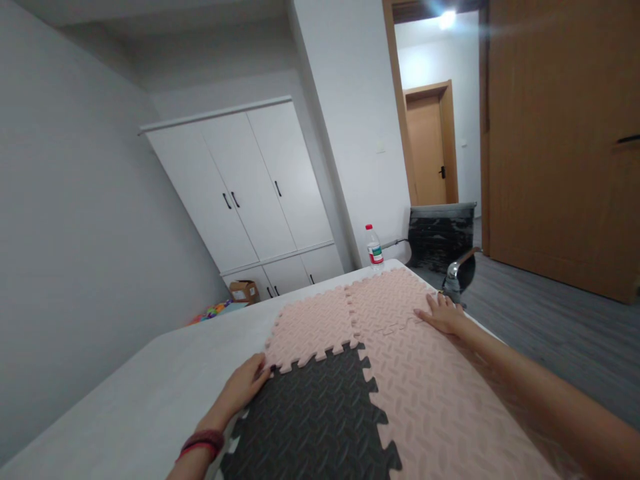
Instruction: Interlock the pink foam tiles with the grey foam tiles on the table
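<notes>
Mats: four interlocking foam tiles lay on the white table [150,393] — three pink and one dark grey tile [310,427], teeth meshed along the seams.
Left hand: my left hand [247,383] rested palm-down, fingers loosely spread, at the left edge where the far-left pink tile [313,327] met the grey one; it gripped nothing that I could see.
Right hand: my right hand [443,313] lay flat and open on the right rim of the far-right pink tile [390,293], pressing rather than holding.
Step in hand: I judged this as seating the joints — both palms bearing down on opposite edges of the assembled square.
Next move: by my reading, it called for even pressure along the seam by the left fingers, where the teeth looked least settled.
Near pink tile: the large tile [440,407] ran under my right forearm and out of the bottom of view.
Hidden: the near corners of the mats were cut off, and the left fingertips partly tucked at the tile edge, so I could not tell whether they pinched it.
Around: a water bottle [374,247] stood at the far table edge, an office chair [443,240] beyond it.
</notes>
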`<state>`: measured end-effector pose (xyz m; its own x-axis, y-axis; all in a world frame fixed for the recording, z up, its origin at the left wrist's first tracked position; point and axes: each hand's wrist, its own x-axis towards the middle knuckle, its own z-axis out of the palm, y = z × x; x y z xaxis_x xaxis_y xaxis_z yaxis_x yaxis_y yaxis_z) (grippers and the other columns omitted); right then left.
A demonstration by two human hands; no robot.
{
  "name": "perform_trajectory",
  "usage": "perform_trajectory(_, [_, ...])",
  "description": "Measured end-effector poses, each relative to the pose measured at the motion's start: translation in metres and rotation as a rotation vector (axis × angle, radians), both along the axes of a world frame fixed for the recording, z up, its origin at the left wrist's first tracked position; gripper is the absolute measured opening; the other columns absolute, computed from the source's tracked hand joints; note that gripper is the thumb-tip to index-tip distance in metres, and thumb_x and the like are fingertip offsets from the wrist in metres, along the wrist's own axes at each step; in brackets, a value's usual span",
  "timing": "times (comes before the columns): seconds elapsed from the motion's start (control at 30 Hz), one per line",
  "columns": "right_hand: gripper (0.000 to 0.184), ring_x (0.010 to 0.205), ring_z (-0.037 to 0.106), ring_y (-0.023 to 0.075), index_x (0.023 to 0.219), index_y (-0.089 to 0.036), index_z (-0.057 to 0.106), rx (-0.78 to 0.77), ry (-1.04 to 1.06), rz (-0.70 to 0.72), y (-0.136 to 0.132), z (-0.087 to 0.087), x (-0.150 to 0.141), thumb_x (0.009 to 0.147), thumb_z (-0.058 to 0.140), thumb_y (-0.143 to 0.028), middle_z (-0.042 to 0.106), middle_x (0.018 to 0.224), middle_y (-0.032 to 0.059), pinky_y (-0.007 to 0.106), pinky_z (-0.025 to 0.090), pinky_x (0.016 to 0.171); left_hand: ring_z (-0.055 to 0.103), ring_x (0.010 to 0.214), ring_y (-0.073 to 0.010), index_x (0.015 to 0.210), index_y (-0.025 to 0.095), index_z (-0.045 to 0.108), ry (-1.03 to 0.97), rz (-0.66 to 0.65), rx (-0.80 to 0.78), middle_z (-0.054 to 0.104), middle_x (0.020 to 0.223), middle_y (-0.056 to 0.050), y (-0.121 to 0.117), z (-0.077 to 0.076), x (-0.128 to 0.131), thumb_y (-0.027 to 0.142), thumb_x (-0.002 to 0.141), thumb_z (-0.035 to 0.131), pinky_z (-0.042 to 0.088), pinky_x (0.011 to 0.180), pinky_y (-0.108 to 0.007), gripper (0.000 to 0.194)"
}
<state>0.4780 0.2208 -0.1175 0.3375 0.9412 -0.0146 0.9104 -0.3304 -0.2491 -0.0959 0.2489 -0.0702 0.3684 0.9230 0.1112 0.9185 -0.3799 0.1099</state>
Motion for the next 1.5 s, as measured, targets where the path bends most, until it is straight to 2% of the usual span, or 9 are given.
perform_trajectory(0.27, [0.093, 0.134, 0.015, 0.0381, 0.145, -0.018, 0.018, -0.006, -0.011, 0.0, 0.001, -0.001, 0.0, 0.075, 0.019, -0.079, 0.013, 0.15, 0.0186, 0.056, 0.017, 0.102, 0.052, 0.089, -0.0206, 0.089, 0.023, 0.051, 0.143, -0.006, 0.003, 0.055, 0.096, -0.006, 0.003, 0.003, 0.0, 0.05, 0.087, 0.029, 0.039, 0.082, -0.033, 0.035])
perform_trajectory(0.47, [0.088, 0.134, 0.015, 0.0405, 0.143, -0.014, 0.025, -0.028, -0.123, -0.021, -0.008, 0.021, -0.012, 0.079, 0.026, -0.074, 0.02, 0.147, 0.0225, 0.064, 0.009, 0.1, 0.048, 0.108, -0.029, 0.108, 0.025, 0.053, 0.199, 0.195, 0.023, 0.05, 0.117, -0.011, -0.002, 0.0, 0.0, 0.056, 0.083, 0.034, 0.038, 0.088, -0.046, 0.044])
perform_trajectory(0.6, [0.081, 0.135, 0.012, 0.0392, 0.139, -0.005, 0.031, 0.085, -0.167, 0.139, -0.011, 0.052, -0.06, 0.084, 0.026, -0.065, 0.017, 0.146, 0.0272, 0.065, 0.002, 0.101, 0.031, 0.13, -0.0372, 0.138, 0.029, 0.029, 0.192, 0.339, -0.03, 0.029, 0.143, -0.018, -0.002, -0.009, -0.004, 0.057, 0.084, 0.031, 0.026, 0.097, -0.061, 0.061])
perform_trajectory(0.8, [0.069, 0.138, 0.011, 0.021, 0.141, -0.02, 0.031, 0.195, -0.082, 0.582, 0.009, 0.08, -0.179, 0.088, 0.018, -0.063, 0.016, 0.151, 0.0097, 0.044, 0.013, 0.109, 0.022, 0.136, -0.0352, 0.141, 0.033, 0.023, 0.172, 0.356, -0.185, 0.024, 0.149, -0.013, 0.004, -0.011, -0.011, 0.058, 0.088, 0.025, 0.022, 0.102, -0.063, 0.058])
perform_trajectory(0.9, [0.068, 0.139, 0.006, 0.0201, 0.143, -0.022, 0.025, 0.227, -0.036, 0.673, 0.022, 0.075, -0.224, 0.088, 0.016, -0.062, 0.011, 0.152, 0.0076, 0.044, 0.008, 0.11, 0.022, 0.136, -0.0331, 0.142, 0.03, 0.021, 0.173, 0.357, -0.197, 0.024, 0.15, -0.011, 0.004, -0.009, -0.012, 0.057, 0.089, 0.025, 0.02, 0.104, -0.063, 0.06])
perform_trajectory(1.0, [0.075, 0.139, 0.008, 0.0254, 0.144, -0.017, 0.021, 0.174, 0.008, 0.691, 0.033, 0.057, -0.244, 0.087, 0.015, -0.064, 0.013, 0.151, 0.0125, 0.051, 0.005, 0.109, 0.021, 0.136, -0.0331, 0.142, 0.029, 0.023, 0.185, 0.36, -0.195, 0.024, 0.15, -0.011, 0.002, -0.01, -0.011, 0.057, 0.089, 0.028, 0.018, 0.105, -0.063, 0.06])
perform_trajectory(1.17, [0.081, 0.138, 0.006, 0.029, 0.145, -0.02, 0.021, 0.065, 0.047, 0.741, 0.045, 0.032, -0.245, 0.083, 0.012, -0.071, 0.014, 0.151, 0.0119, 0.057, 0.001, 0.107, 0.021, 0.136, -0.0346, 0.14, 0.03, 0.028, 0.191, 0.321, -0.17, 0.024, 0.149, -0.012, 0.002, -0.001, -0.01, 0.056, 0.088, 0.032, 0.017, 0.105, -0.064, 0.058])
perform_trajectory(1.33, [0.087, 0.139, 0.003, 0.0288, 0.146, -0.021, 0.018, 0.036, 0.054, 0.783, 0.049, 0.033, -0.241, 0.079, 0.016, -0.076, 0.01, 0.152, 0.0106, 0.055, -0.001, 0.107, 0.027, 0.134, -0.0311, 0.134, 0.024, 0.037, 0.141, 0.194, -0.153, 0.031, 0.146, -0.01, 0.014, 0.019, 0.007, 0.052, 0.087, 0.043, 0.021, 0.107, -0.06, 0.055])
perform_trajectory(1.5, [0.085, 0.139, 0.0, 0.0273, 0.146, -0.021, 0.016, 0.042, 0.06, 0.8, 0.048, 0.031, -0.241, 0.08, 0.013, -0.074, 0.008, 0.152, 0.0103, 0.052, -0.005, 0.108, 0.026, 0.135, -0.0281, 0.14, 0.027, 0.026, 0.085, 0.013, -0.167, 0.026, 0.149, -0.009, 0.022, 0.005, 0.059, 0.054, 0.09, 0.033, 0.02, 0.109, -0.055, 0.057])
